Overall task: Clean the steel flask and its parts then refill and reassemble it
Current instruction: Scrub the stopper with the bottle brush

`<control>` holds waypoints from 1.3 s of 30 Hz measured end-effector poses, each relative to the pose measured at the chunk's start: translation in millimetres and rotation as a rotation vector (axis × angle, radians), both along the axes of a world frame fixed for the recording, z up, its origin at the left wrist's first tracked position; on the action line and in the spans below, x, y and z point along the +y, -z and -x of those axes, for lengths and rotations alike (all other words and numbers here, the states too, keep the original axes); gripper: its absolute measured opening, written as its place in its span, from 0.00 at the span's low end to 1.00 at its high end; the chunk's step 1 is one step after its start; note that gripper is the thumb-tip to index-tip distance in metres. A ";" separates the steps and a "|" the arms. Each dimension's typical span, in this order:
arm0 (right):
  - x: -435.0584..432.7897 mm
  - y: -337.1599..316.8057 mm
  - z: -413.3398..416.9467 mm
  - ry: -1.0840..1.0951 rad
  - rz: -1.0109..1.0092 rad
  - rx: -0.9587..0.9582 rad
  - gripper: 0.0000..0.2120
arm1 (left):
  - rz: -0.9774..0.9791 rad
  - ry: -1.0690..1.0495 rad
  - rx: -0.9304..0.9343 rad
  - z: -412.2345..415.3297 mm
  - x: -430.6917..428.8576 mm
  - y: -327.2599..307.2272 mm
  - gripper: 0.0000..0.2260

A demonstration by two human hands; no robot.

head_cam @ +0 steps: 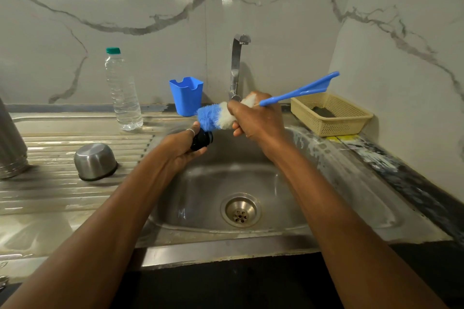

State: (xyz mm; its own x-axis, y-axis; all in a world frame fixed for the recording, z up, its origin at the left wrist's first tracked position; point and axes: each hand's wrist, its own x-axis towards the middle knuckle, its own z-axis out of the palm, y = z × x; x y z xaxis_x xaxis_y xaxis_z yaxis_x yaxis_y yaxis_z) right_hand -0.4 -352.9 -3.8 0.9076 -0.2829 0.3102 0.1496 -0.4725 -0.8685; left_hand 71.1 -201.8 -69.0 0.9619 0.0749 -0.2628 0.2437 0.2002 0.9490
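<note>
My left hand (184,147) grips a small black flask stopper (202,140) over the steel sink (175,203). My right hand (253,118) grips a blue and white bottle brush (213,116) around its bristles, and the brush tip touches the stopper. The blue handle sticks out to the upper right. The steel flask body (10,143) stands at the far left edge, partly cut off. Its steel cup lid (95,161) lies upside down on the ribbed drainboard.
A tap (237,68) rises behind the sink with no water visibly running. A clear water bottle (123,93) and a blue plastic holder (187,95) stand at the back. A beige basket (331,113) holding a dark scrub pad sits at the right.
</note>
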 end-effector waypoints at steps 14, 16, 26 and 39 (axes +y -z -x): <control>1.9 10.6 -3.8 -0.090 -0.029 0.109 0.11 | 0.007 0.006 0.024 1.3 3.5 0.9 0.17; -3.1 1.6 -2.8 -0.048 -0.093 0.073 0.10 | 0.026 0.012 0.029 1.5 6.3 -0.6 0.17; -5.5 -2.6 -0.8 -0.035 -0.251 0.036 0.07 | 0.141 0.087 -0.039 -1.0 10.1 -0.3 0.17; -3.2 1.6 6.6 -0.014 -0.431 -0.063 0.04 | 0.406 0.026 -0.189 -1.5 4.1 -4.3 0.16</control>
State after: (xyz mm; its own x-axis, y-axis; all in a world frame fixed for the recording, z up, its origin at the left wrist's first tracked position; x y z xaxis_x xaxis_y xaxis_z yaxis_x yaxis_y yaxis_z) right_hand -7.0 -356.1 -5.4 0.8952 -0.3870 0.2209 0.2121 -0.0660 -0.9750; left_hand 72.6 -197.6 -64.7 0.9961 -0.0226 -0.0853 0.0833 0.5614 0.8233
